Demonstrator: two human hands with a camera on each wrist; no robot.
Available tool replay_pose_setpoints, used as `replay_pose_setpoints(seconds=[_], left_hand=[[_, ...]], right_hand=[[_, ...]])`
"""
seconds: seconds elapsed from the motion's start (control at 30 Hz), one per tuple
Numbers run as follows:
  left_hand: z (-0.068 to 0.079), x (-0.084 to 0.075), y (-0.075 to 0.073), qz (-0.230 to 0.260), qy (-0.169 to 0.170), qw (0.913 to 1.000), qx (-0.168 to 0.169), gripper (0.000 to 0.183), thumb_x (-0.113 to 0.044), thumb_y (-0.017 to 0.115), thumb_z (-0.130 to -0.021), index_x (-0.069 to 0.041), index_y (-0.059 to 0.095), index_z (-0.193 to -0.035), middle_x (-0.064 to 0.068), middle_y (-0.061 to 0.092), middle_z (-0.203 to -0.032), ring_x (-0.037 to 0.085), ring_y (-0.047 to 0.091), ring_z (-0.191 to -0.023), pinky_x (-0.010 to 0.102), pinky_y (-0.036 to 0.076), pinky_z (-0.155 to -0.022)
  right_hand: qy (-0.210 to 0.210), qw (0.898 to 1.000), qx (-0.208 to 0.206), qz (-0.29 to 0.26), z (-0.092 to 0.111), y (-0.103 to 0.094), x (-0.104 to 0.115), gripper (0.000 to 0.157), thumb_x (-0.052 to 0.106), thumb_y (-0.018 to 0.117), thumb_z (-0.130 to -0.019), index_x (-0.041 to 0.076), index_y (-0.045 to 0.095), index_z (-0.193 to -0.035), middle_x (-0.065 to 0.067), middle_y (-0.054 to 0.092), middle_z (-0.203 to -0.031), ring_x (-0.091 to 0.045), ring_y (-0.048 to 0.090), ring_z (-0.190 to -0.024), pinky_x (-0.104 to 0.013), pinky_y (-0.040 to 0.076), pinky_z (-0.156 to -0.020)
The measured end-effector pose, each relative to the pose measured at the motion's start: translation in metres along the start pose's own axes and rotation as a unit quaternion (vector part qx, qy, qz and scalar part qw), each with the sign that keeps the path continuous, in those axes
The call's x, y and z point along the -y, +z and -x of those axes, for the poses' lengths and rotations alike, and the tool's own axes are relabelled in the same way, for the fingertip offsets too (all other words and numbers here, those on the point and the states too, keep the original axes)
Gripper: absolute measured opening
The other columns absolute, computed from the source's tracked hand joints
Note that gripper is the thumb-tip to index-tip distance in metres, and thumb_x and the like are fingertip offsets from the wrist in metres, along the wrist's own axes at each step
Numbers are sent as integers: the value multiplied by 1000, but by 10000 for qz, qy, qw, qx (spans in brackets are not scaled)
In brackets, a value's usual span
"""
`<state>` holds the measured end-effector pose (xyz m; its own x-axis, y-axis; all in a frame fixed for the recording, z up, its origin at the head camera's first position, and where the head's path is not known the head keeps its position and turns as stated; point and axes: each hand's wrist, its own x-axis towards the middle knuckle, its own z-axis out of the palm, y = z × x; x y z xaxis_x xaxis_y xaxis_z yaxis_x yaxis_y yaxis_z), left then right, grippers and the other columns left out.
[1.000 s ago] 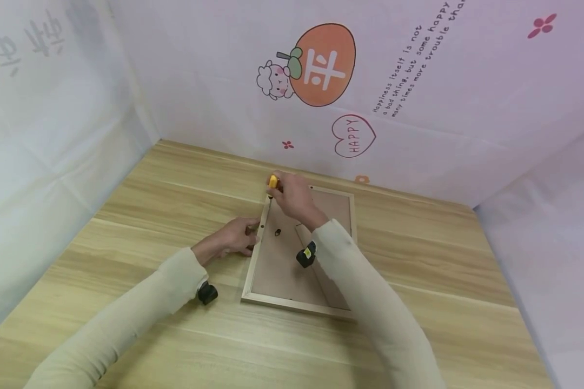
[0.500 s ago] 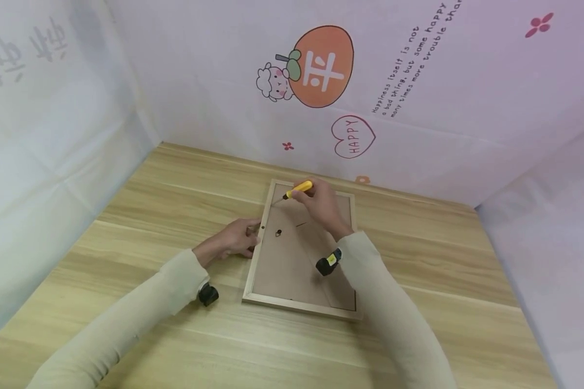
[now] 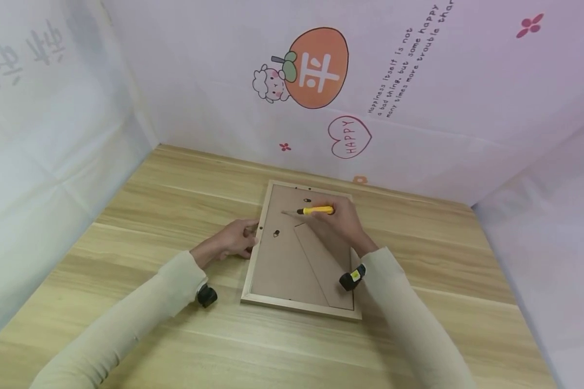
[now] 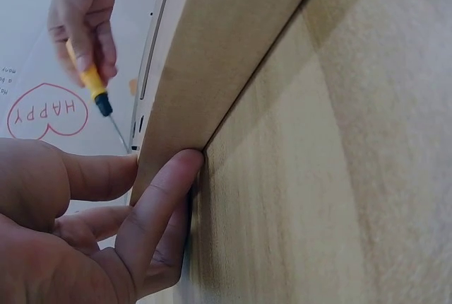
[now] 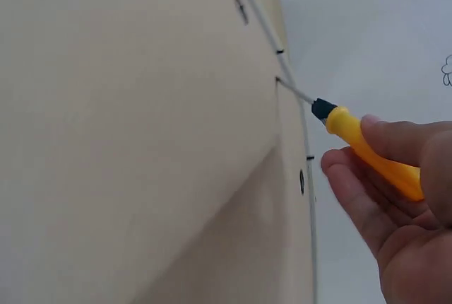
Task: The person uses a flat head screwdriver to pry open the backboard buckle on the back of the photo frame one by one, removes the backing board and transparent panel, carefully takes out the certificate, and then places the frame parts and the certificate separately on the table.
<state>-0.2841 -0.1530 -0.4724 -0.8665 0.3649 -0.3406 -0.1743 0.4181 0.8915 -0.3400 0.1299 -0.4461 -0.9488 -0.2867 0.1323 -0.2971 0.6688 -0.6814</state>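
A light wooden picture frame [image 3: 299, 306] lies face down, its brown backing board [image 3: 272, 270] upward. My left hand [image 3: 233, 237] holds the frame's left edge, bent fingertips against the wooden side in the left wrist view. In my right hand [image 3: 344, 219] is a yellow-handled screwdriver [image 3: 321, 210], pinched between thumb and fingers. Its thin shaft points left, and the tip is at or just above the backing board; contact is uncertain. Two small dark hangers, a left one [image 3: 276, 233] and an upper one [image 3: 307, 200], sit on the board.
A stand flap [image 3: 323, 265] lies flat on the backing. Small dark tabs, such as the left tab [image 3: 260, 228], mark the rim. The wood-grain table [image 3: 199, 346] meets a printed white cloth wall [image 3: 214, 108] behind the frame, with plain cloth at both sides.
My right hand has moved from the frame's upper left corner rightward and toward me, carrying the screwdriver, which now lies more level. The upper hanger has come into view. My left hand stays put.
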Motion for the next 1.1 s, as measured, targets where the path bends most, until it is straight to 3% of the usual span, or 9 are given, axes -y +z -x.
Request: replay_pose_setpoints(seconds=[0.13, 0.37, 0.5, 0.67, 0.83, 1.1], left_hand=[[-1, 2, 0, 4, 11, 10000, -1, 63, 2, 46, -99, -5, 20, -156, 13, 48, -97, 23, 62, -88, 33, 61, -79], [-2, 4, 0, 108, -23, 9999, -58, 64, 1, 48, -99, -6, 21, -156, 18, 52, -106, 24, 67, -86, 33, 61, -79], [-3, 5, 0, 139, -25, 9999, -61, 64, 0, 49, -99, -6, 20, -156, 21, 52, -110, 25, 67, -88, 33, 61, -79], [-3, 4, -1, 75, -49, 10000, -42, 65, -1, 49, -99, -8, 20, -157, 19, 51, -109, 25, 66, -89, 33, 61, -79], [-4, 4, -1, 145, -102, 9998, -60, 66, 1, 49, -98, -9, 20, -157, 15, 51, -101, 22, 65, -85, 32, 61, -78], [-4, 4, 0, 170, -114, 9998, -23, 66, 2, 49, -98, -9, 20, -157, 15, 53, -99, 21, 64, -81, 32, 61, -76]], right_hand=[[-2, 9973, 271, 680, 10, -6, -2, 25, 10, 72, -89, 2, 72, -113, -17, 70, -118, -30, 66, -108, -42, 58, -89], [-156, 9875, 532, 1477, 24, -11, 2, 20, 6, 71, -87, 0, 74, -106, -16, 74, -105, -29, 71, -91, -42, 60, -78], [-236, 9835, 490, 1723, 33, -16, 2, 19, 7, 72, -87, 0, 74, -105, -16, 74, -106, -30, 70, -93, -44, 59, -80], [-259, 9846, 188, 1721, 48, -30, -4, 22, 10, 73, -87, 2, 74, -107, -17, 73, -111, -33, 69, -102, -48, 57, -86], [-42, 9889, -322, 1449, 68, -50, -19, 23, 13, 72, -89, 1, 74, -109, -18, 73, -109, -34, 71, -97, -48, 59, -80], [697, 9783, -1112, 1602, 117, -83, -61, 27, 17, 72, -90, 2, 71, -113, -22, 72, -108, -38, 70, -93, -46, 57, -71]])
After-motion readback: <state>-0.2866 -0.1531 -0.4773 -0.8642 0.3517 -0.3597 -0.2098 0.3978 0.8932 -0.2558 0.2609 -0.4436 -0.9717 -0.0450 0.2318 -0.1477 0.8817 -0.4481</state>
